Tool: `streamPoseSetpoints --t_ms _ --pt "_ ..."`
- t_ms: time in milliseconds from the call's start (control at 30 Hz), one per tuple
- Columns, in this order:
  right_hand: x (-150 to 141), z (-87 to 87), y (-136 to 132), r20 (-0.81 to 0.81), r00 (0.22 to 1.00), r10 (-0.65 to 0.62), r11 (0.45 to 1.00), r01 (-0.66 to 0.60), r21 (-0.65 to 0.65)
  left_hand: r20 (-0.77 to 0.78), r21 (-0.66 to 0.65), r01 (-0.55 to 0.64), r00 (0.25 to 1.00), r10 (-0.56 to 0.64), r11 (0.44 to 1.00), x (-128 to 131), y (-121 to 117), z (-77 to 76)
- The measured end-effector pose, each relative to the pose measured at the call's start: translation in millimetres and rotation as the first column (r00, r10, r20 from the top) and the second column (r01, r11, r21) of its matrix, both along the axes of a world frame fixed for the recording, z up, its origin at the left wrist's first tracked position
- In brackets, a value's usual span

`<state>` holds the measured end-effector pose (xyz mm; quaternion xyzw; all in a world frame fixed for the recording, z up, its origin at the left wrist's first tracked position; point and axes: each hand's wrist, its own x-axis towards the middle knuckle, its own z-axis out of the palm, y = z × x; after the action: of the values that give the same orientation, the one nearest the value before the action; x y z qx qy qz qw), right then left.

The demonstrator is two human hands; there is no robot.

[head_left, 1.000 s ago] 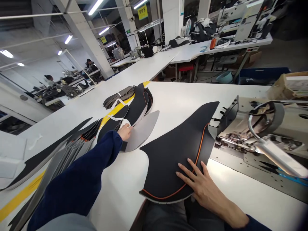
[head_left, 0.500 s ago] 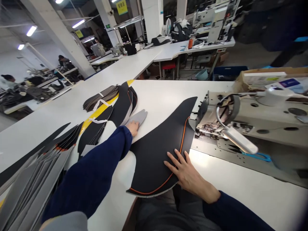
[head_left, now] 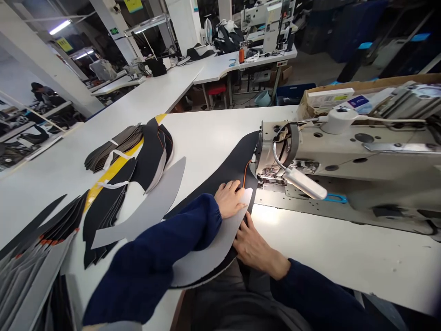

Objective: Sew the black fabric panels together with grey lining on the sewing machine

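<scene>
My left hand (head_left: 229, 200) is closed on the upper end of a curved grey fabric piece (head_left: 210, 257), its thumb pointing right across the grey surface. That piece lies over a black fabric panel (head_left: 227, 168) with an orange piping line, which still shows near the top. At the grey piece's right edge is my right hand (head_left: 253, 246), fingers bent around the edge and partly hidden. Just beyond the panel's upper right end stands a sewing machine (head_left: 272, 172) with a white lamp (head_left: 305, 183). Another curved grey piece (head_left: 148, 209) rests to the left.
Bundled dark pieces (head_left: 106, 207) tied with white strips and a brown-grey bundle (head_left: 113, 145) lie on the left of the white table (head_left: 206, 126). Grey and black panels (head_left: 41, 280) are stacked at lower left. Blue-handled snips (head_left: 336, 198) and a cardboard box (head_left: 306, 103) are on the right.
My left hand has brought a grey piece from the left onto the black panel. My right hand has gone from lying flat to gripping at the edge. The view has swung right.
</scene>
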<state>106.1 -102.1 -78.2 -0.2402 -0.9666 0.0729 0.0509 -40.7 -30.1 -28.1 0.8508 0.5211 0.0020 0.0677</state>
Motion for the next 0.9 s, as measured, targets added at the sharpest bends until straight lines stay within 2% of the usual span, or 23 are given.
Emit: streamPoseSetpoints --t_ms 33,100,167,267,433,600,733,900 --pt "1 0.1 -1 -0.008 1.000 -0.001 1.000 0.001 -0.005 0.013 0.055 -0.030 0.999 0.030 0.998 3 6 -9.1" --pt "2 0.7 -2 -0.014 1.000 -0.009 1.000 0.009 -0.012 0.030 0.081 -0.088 0.996 0.086 0.993 9 13 -22.6" --pt "2 1.3 -4 -0.015 1.000 -0.017 1.000 0.017 -0.015 0.060 0.083 -0.130 0.990 0.125 0.988 16 17 -29.1" --pt "2 2.0 -7 -0.026 0.999 -0.025 1.000 0.025 -0.005 0.110 0.121 -0.163 0.983 0.150 0.979 27 22 -29.9" --pt "2 5.5 -9 -0.037 0.999 -0.028 0.999 0.029 0.013 0.061 0.168 -0.037 0.998 0.027 0.985 34 29 -31.2" --pt "4 7.5 -9 -0.036 0.999 -0.021 0.999 0.022 0.031 0.025 0.182 -0.008 1.000 0.003 0.983 31 27 -36.7" --pt "7 4.2 -7 -0.047 0.999 -0.023 0.999 0.025 0.044 0.029 0.168 0.004 1.000 -0.009 0.986 33 28 -38.3" --pt "11 -0.5 -6 -0.068 0.997 -0.039 0.999 0.041 0.026 0.011 0.128 0.010 1.000 -0.012 0.992 41 32 -33.5"
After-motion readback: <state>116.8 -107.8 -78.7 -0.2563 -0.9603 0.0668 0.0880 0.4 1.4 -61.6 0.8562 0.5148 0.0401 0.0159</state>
